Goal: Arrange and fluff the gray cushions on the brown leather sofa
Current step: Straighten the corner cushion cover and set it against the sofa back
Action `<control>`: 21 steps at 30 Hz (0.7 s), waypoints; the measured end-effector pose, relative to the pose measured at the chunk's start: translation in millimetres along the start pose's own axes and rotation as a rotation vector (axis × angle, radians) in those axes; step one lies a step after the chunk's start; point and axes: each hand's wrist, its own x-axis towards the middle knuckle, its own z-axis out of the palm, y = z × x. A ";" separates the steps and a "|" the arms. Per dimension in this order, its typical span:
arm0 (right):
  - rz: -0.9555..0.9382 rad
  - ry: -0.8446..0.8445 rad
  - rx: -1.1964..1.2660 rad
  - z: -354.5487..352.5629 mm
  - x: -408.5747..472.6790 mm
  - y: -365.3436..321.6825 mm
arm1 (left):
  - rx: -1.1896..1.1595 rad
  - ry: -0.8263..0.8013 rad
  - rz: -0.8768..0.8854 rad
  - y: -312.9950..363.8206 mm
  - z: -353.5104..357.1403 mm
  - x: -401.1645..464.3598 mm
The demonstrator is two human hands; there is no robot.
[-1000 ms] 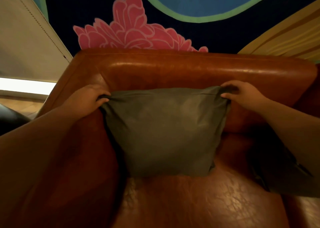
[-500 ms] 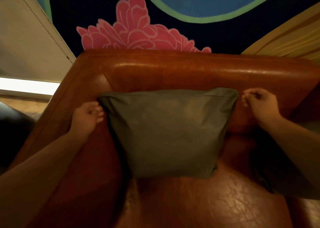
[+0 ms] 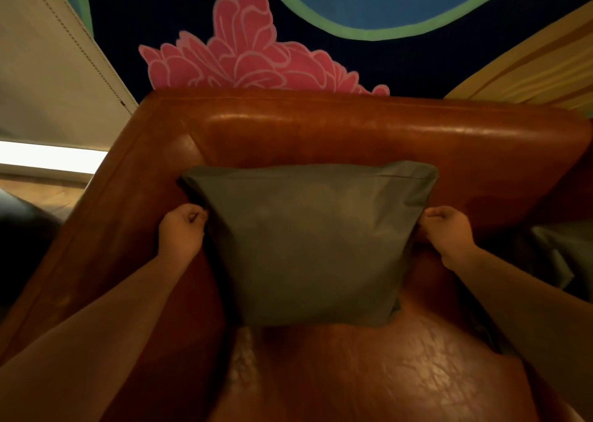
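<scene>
The gray cushion [image 3: 314, 245] stands upright at mid-frame against the backrest of the brown leather sofa [image 3: 353, 129], its seamed top edge running left to right and its bottom edge on the creased, glossy seat. The left hand [image 3: 181, 232] and right hand [image 3: 446, 230] sit at its side edges with fingers curled; whether they pinch fabric is unclear. A second gray cushion [image 3: 558, 255] is cut off at right.
</scene>
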 end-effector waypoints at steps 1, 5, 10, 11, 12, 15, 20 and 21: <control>-0.014 0.016 -0.011 0.7 -0.6 0.3 | 0.011 -0.012 0.011 -0.4 -0.8 0.5; -0.006 -0.012 0.135 3.1 -4.3 3.2 | -0.020 0.004 -0.027 -5.7 -1.6 2.8; -0.094 -0.105 0.353 -11.9 -18.3 18.9 | -0.286 0.075 -0.221 -5.9 7.3 -12.1; -0.101 -0.120 0.351 -13.6 -21.3 21.6 | -0.348 0.078 -0.238 -5.5 8.2 -14.5; -0.102 -0.132 0.336 -13.6 -23.4 23.6 | -0.406 0.081 -0.247 -4.2 8.9 -17.1; -0.088 -0.126 0.221 -10.6 -24.8 25.4 | -0.469 0.060 -0.238 -4.4 8.1 -21.5; -0.040 -0.139 -0.018 4.4 -19.9 14.7 | -0.450 -0.004 -0.227 -3.2 7.7 -18.5; -0.060 -0.152 -0.064 7.2 -19.7 12.0 | -0.447 -0.010 -0.232 -3.8 7.9 -16.4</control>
